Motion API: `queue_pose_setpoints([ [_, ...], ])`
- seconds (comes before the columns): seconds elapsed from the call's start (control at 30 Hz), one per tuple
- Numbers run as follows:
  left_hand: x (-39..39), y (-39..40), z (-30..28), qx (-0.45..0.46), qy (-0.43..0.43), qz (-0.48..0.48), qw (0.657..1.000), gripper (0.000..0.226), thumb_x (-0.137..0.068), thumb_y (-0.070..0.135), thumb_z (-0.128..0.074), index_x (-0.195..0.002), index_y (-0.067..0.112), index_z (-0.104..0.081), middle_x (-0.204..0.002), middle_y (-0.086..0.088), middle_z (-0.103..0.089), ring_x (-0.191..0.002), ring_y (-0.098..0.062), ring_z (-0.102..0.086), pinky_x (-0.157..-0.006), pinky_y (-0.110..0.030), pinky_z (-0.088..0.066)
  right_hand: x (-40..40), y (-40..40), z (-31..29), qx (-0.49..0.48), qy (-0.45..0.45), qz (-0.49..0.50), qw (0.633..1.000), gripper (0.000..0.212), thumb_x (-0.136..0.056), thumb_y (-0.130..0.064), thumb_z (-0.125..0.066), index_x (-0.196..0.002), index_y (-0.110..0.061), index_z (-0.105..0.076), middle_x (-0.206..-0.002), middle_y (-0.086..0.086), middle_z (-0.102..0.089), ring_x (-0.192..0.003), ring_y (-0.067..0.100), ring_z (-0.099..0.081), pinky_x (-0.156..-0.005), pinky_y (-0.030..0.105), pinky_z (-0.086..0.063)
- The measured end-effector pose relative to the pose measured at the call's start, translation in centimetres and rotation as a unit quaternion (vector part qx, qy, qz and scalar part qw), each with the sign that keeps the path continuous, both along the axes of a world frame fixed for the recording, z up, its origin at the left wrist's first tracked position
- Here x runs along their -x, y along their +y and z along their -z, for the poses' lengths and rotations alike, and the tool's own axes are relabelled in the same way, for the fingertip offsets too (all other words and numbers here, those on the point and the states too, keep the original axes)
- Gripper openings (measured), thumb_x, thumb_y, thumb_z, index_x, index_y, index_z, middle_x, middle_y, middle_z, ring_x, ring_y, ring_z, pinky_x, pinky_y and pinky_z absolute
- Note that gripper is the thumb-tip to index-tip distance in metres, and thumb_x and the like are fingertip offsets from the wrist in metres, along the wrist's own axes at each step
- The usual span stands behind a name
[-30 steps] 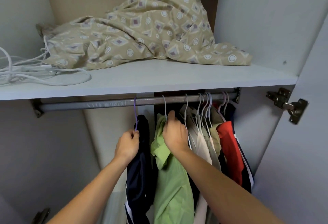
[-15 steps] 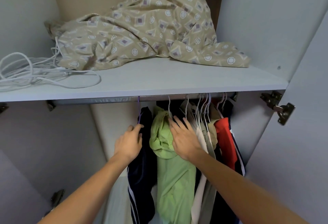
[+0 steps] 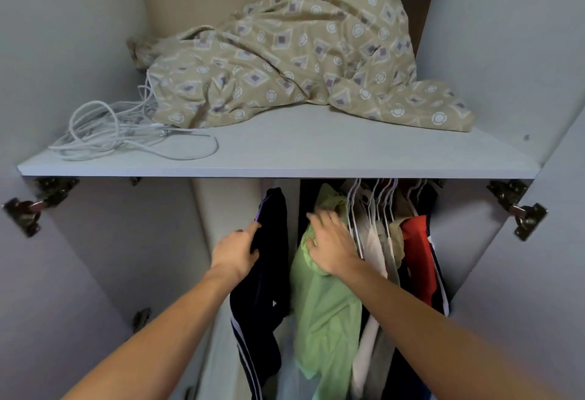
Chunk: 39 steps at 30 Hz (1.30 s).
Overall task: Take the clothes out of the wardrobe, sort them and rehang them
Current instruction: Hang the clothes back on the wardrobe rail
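My left hand [image 3: 235, 252] pinches the navy garment [image 3: 269, 273] hanging at the row's left end. My right hand [image 3: 332, 247] lies spread and flat on the green shirt [image 3: 326, 314] just right of it, nearer the packed hangers [image 3: 373, 209] beneath the shelf [image 3: 285, 152].

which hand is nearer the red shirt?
Right. The right hand lies on the green shirt, with a few pale hanging garments between it and the red shirt. The left hand is farther left, on the dark navy garment.
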State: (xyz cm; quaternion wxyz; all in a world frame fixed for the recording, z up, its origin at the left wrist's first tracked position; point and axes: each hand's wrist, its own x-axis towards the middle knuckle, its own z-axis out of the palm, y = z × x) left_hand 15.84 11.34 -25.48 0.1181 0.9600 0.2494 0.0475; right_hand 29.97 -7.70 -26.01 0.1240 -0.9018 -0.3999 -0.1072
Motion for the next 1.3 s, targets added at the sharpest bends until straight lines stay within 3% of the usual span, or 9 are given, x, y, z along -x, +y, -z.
queue_pose_setpoints([
  [0.13, 2.1, 1.7, -0.3, 0.003, -0.009, -0.026, 1.0, 0.048, -0.095, 0.024, -0.055, -0.14, 0.037, -0.04, -0.099, -0.006, -0.066, -0.093, -0.037, -0.068, -0.069, -0.038, -0.046, 1.6, 6.4, -0.8, -0.045, 0.147, -0.048, 0.987, 0.061, -0.104, -0.035, -0.054, -0.161, -0.027, -0.033, -0.167, 0.002, -0.032, -0.158, 0.026, -0.016, -0.126, 0.043, -0.025],
  [0.3, 5.7, 5.5, -1.4, -0.026, -0.003, -0.046, 0.999, 0.051, -0.101, 0.027, -0.051, -0.147, 0.041, -0.036, -0.105, -0.004, -0.071, -0.092, -0.034, -0.069, -0.069, -0.037, -0.045, 4.1, 13.6, 0.3, -0.081, 0.317, -0.083, 0.941, 0.065, -0.105, -0.039, -0.051, -0.162, -0.048, -0.021, -0.168, -0.001, -0.032, -0.152, 0.029, -0.035, -0.119, 0.047, -0.039],
  [0.4, 8.3, 8.1, -1.5, -0.028, -0.008, -0.064, 0.998, 0.046, -0.101, 0.028, -0.051, -0.143, 0.041, -0.035, -0.108, -0.002, -0.07, -0.092, -0.034, -0.068, -0.069, -0.039, -0.05, 5.5, 17.5, 0.9, -0.118, 0.369, -0.094, 0.917, 0.072, -0.106, -0.042, -0.05, -0.163, -0.048, -0.007, -0.172, -0.005, -0.021, -0.155, 0.025, -0.03, -0.123, 0.049, -0.033],
  [0.53, 11.5, 10.4, -1.3, -0.031, -0.006, -0.095, 0.995, 0.044, -0.099, 0.024, -0.049, -0.139, 0.039, -0.038, -0.116, -0.002, -0.065, -0.093, -0.036, -0.068, -0.071, -0.043, -0.055, 7.3, 22.3, 0.9, -0.156, 0.378, -0.084, 0.909, 0.079, -0.105, -0.037, -0.054, -0.167, -0.035, -0.004, -0.174, -0.005, -0.017, -0.159, 0.022, -0.021, -0.128, 0.044, -0.024],
  [0.77, 16.0, 12.8, -1.0, -0.069, 0.017, -0.142, 0.987, 0.084, -0.09, 0.0, -0.053, -0.157, 0.039, -0.022, -0.125, -0.007, -0.052, -0.096, -0.036, -0.068, -0.068, -0.044, -0.052, 10.5, 28.9, 0.1, -0.049, 0.332, -0.159, 0.928, 0.077, -0.107, -0.034, -0.051, -0.166, -0.032, -0.002, -0.174, 0.0, -0.014, -0.157, 0.028, -0.024, -0.125, 0.048, -0.03],
  [0.87, 17.2, 13.0, -0.4, -0.101, 0.028, -0.125, 0.987, 0.093, -0.077, -0.007, -0.066, -0.157, 0.027, -0.034, -0.136, -0.011, -0.042, -0.117, -0.034, -0.056, -0.067, -0.044, -0.056, 11.5, 31.8, -0.1, -0.028, 0.326, -0.17, 0.93, 0.075, -0.107, -0.03, -0.051, -0.167, -0.029, -0.005, -0.174, 0.0, -0.013, -0.156, 0.03, -0.027, -0.124, 0.046, -0.031],
  [1.0, 17.9, 12.2, 1.0, -0.091, 0.055, -0.129, 0.986, 0.083, -0.07, 0.009, -0.086, -0.145, 0.017, -0.049, -0.151, -0.015, -0.032, -0.13, -0.034, -0.044, -0.07, -0.04, -0.063, 12.0, 34.4, 0.3, -0.022, 0.346, -0.163, 0.924, 0.073, -0.107, -0.028, -0.051, -0.167, -0.025, -0.01, -0.172, 0.006, -0.021, -0.155, 0.031, -0.028, -0.125, 0.045, -0.029],
  [1.13, 19.7, 10.7, 1.1, -0.083, 0.065, -0.109, 0.988, 0.079, -0.059, 0.012, -0.082, -0.134, 0.018, -0.061, -0.142, -0.015, -0.046, -0.115, -0.034, -0.055, -0.08, -0.043, -0.06, 12.4, 32.9, -0.1, -0.026, 0.344, -0.152, 0.926, 0.07, -0.107, -0.029, -0.05, -0.167, -0.028, -0.013, -0.171, 0.003, -0.023, -0.155, 0.03, -0.027, -0.125, 0.045, -0.029],
  [1.3, 22.8, 8.6, -0.4, -0.097, 0.063, -0.115, 0.987, 0.077, -0.062, 0.02, -0.08, -0.137, 0.021, -0.061, -0.133, -0.01, -0.056, -0.102, -0.03, -0.058, -0.071, -0.041, -0.056, 14.8, 28.1, -1.3, -0.016, 0.305, -0.184, 0.934, 0.065, -0.106, -0.03, -0.05, -0.165, -0.03, -0.023, -0.165, 0.003, -0.035, -0.151, 0.03, -0.031, -0.121, 0.046, -0.034],
])
